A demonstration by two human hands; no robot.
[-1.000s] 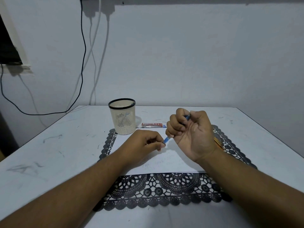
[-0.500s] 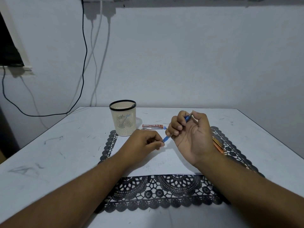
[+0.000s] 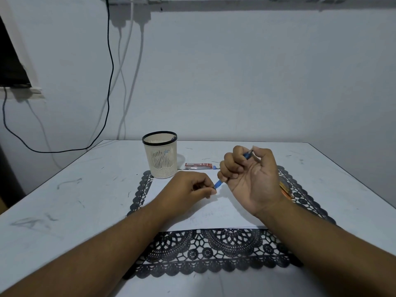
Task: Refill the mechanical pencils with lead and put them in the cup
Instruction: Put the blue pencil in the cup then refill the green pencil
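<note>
A blue mechanical pencil (image 3: pixel 219 184) was held in the curled fingers of the right hand (image 3: pixel 249 179), slanting down toward the left hand (image 3: pixel 189 190), whose fingertips were pinched together at its lower end; whether a lead was held between them could not be told. The pencil was judged light, stiff and smooth, best gripped around mid-barrel as it was, while any lead would be brittle and easily snapped if pressed sideways.

The mesh cup (image 3: pixel 161 156) was taken as the landmark. A blue pencil end was seen at its rim. Just right of the cup a red lead case (image 3: pixel 198 166) lay flat on the surface (image 3: pixel 70 189). In front of the cup a white sheet (image 3: pixel 214 213) was spread over a black lace mat (image 3: pixel 205 251), and both hands were held above that sheet. Further right of the cup, behind the right wrist, orange pencils (image 3: pixel 286 190) lay on the mat, partly hidden.

Open room was seen between the hands and the cup, so a short lift over its rim was judged enough. The surface's edges lay well away from the cup.
</note>
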